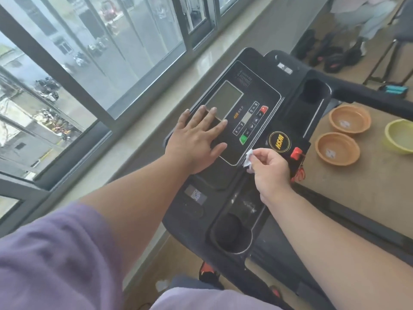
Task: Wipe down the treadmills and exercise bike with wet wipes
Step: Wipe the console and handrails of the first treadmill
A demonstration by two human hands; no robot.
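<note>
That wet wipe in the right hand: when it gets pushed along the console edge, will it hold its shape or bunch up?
The wet wipe is crumpled and droops from the right hand, so it is probably floppy and will bunch. It looks thin, likely very light. The console looks glossy, so it should glide easily.

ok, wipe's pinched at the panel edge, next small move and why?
Probably drag the wet wipe, pinched in the right hand, up along the control panel's rim toward the green button. The left hand lies flat on the panel, steadying it.
</note>
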